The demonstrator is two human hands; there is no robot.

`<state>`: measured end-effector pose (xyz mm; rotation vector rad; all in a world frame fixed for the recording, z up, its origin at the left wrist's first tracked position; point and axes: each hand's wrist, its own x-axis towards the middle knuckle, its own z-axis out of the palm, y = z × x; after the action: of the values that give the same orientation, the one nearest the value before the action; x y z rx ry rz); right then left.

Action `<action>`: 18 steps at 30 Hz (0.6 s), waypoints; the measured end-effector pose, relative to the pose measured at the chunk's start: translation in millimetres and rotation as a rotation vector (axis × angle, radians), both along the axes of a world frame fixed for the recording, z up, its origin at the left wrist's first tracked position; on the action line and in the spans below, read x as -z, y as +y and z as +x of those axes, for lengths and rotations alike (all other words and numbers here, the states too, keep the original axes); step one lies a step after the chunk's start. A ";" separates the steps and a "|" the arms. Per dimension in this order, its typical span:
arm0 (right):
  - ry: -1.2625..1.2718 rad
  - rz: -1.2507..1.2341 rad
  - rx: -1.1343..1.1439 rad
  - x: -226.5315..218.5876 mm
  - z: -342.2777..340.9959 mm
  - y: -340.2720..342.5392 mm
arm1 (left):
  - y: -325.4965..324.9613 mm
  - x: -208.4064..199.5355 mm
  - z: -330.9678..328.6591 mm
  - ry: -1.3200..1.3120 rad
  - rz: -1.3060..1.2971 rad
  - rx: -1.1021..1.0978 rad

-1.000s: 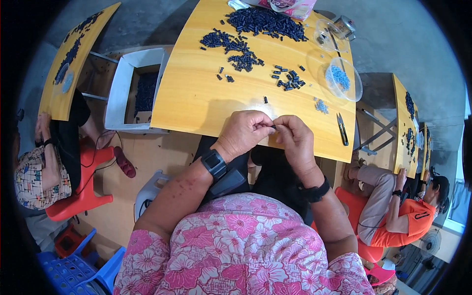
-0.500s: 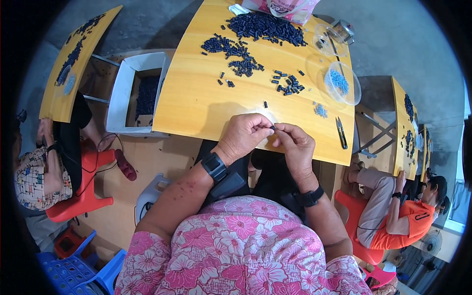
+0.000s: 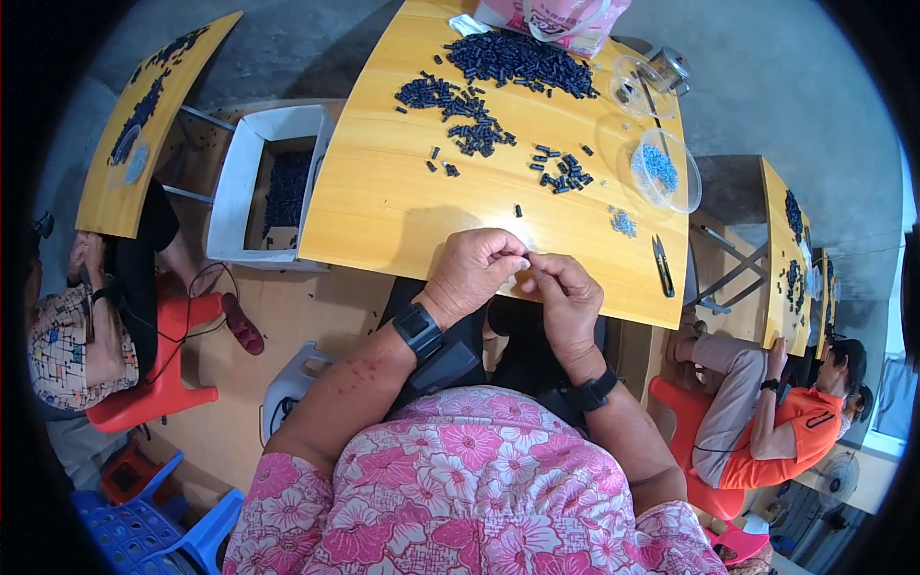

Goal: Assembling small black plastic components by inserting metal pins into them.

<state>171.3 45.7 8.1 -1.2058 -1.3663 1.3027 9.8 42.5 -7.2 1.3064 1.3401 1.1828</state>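
Observation:
Over the table's near edge my left hand (image 3: 473,273) and right hand (image 3: 569,299) meet, thumbs and fingers pinched together. A small black cylinder is between the fingertips, mostly covered; what else the right fingers grip is hidden. Just beyond my hands lies a single black cylinder (image 3: 518,211). Further off are a small group of black cylinders (image 3: 565,175), a looser spread (image 3: 479,134) and a large heap (image 3: 517,62). Tiny pale blue pieces (image 3: 624,223) lie right of my hands, beside black-handled thread snips (image 3: 663,266).
A clear tub (image 3: 694,182) of tiny blue pieces stands at the table's right edge, near another clear tub (image 3: 628,75) and a metal cup (image 3: 671,69). A pink bag (image 3: 565,21) stands at the back. Left of the table (image 3: 369,211) is a white box (image 3: 247,182). People sit at both sides.
My hands have shifted slightly left and down, still pinched together. The black cylinder between them shows less than before. The view has moved a little; the things on the table stay in place.

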 end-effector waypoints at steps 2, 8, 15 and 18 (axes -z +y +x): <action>-0.072 0.084 -0.007 4.9 1.0 -0.4 | 0.3 -1.1 0.3 0.015 0.010 -0.004; -0.026 0.011 -0.051 5.6 3.9 2.3 | 0.4 0.2 -0.4 0.054 0.045 0.000; -0.109 -0.042 -0.006 9.1 7.1 39.2 | -5.0 -2.7 4.8 0.135 0.122 -0.090; -0.480 0.307 -0.026 17.3 -2.9 57.5 | -9.0 -2.5 5.5 0.167 0.221 -0.162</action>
<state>168.4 103.2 -9.2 -1.3332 -1.8490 0.8013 15.3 33.5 -4.7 1.5032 1.4909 1.3894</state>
